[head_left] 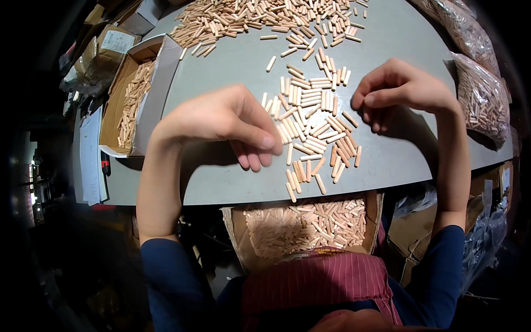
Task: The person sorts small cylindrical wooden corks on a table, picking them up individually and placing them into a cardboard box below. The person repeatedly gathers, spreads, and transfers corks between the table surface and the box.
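Note:
A loose spread of short wooden dowels lies on the grey table between my two hands. At its left edge is my left hand, thumb pressed toward the index finger and the other fingers curled under. Whatever it may hold is hidden. On the opposite side, my right hand hovers by the dowels with thumb and index finger drawn together; anything in that pinch cannot be made out. Some dowels are pale, others more reddish brown. Several lie close to the table's near edge.
A large dowel heap covers the table's far side. An open cardboard box with dowels stands left. Below the near edge, another box holds many dowels. Filled clear plastic bags line the right edge. Papers lie at far left.

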Action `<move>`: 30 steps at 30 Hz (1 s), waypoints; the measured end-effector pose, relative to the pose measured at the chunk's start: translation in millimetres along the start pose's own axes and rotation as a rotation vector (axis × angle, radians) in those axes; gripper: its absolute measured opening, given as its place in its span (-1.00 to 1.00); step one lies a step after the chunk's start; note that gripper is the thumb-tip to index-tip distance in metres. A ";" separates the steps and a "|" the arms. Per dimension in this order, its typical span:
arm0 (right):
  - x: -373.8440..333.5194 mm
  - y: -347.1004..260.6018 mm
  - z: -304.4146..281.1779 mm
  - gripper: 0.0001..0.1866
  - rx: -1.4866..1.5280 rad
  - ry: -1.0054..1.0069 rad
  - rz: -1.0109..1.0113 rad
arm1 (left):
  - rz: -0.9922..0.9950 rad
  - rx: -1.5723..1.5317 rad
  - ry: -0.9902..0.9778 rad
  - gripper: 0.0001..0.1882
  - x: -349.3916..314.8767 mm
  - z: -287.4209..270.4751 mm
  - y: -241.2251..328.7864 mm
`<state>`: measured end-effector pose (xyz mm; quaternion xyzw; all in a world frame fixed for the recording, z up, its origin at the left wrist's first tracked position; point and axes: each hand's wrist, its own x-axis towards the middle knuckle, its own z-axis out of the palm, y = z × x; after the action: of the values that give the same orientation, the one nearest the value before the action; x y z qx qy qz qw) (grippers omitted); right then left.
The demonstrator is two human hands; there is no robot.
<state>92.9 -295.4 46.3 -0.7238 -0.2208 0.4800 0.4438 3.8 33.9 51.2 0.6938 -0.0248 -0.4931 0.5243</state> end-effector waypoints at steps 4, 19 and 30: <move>5.5 -2.8 11.1 -0.77 0.077 -0.164 0.063 | 0.010 -0.024 -0.119 -0.73 5.4 10.7 -3.0; -4.2 -5.0 20.0 -0.73 0.035 -0.203 -0.030 | -0.021 0.105 -0.132 -0.76 -19.8 -18.2 5.2; 5.9 -3.0 42.6 -0.76 0.022 -0.048 -0.073 | 0.122 0.028 -0.050 -0.74 8.4 6.2 -5.9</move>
<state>57.9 -271.1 39.7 -0.6987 -0.2523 0.4831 0.4635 0.9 27.6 41.5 0.6858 -0.0871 -0.4770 0.5428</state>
